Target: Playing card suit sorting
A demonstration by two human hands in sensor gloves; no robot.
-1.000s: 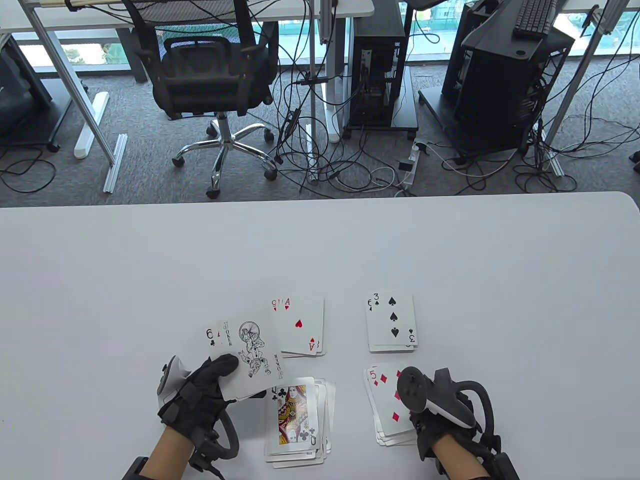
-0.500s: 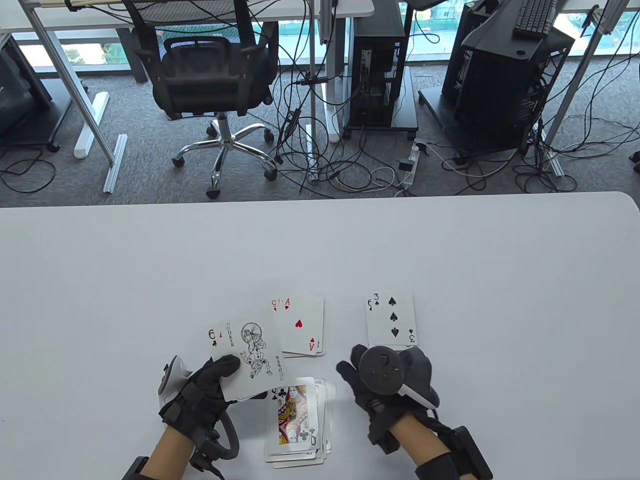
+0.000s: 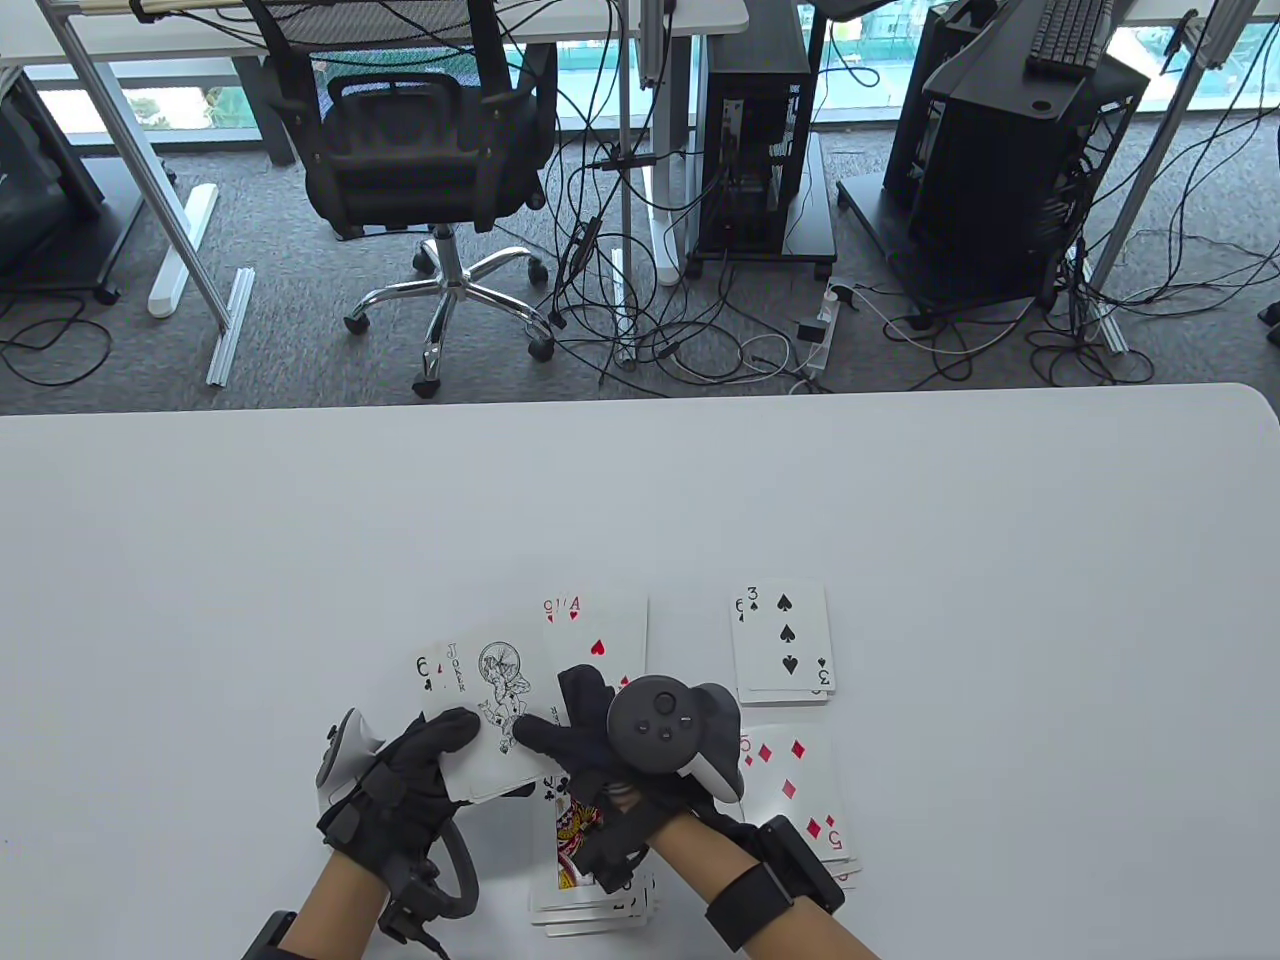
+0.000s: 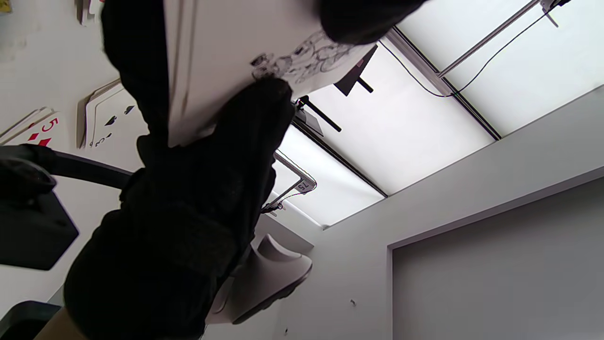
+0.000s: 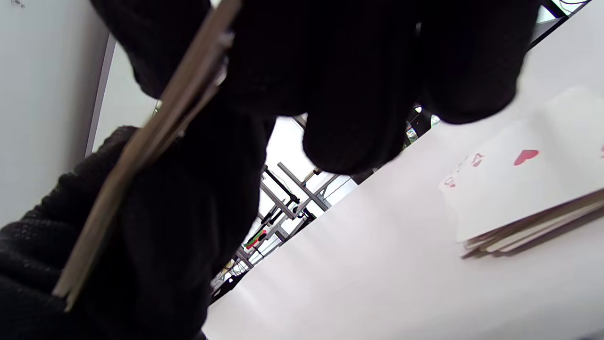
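My left hand [image 3: 452,742] holds a small fan of cards above the table, its thumb on the lower left of the top card. That top card is the joker [image 3: 492,700], with a 6 of clubs [image 3: 427,672] behind it. My right hand [image 3: 548,722] reaches across from the right and pinches the joker, with its thumb on the card's face. The left wrist view shows the joker [image 4: 245,52] between black gloved fingers. Four face-up piles lie on the table: hearts [image 3: 605,645], spades [image 3: 785,645], diamonds [image 3: 800,790] and clubs [image 3: 585,880]. My right wrist partly hides the clubs pile.
The white table [image 3: 640,500] stretches wide beyond the piles, with its far edge at mid-frame. An office chair [image 3: 430,150], cables and computer towers stand on the floor behind it.
My right hand left the diamonds pile and moved left across the table to the joker in my left hand, uncovering the 5 of diamonds. My left hand has hardly moved.
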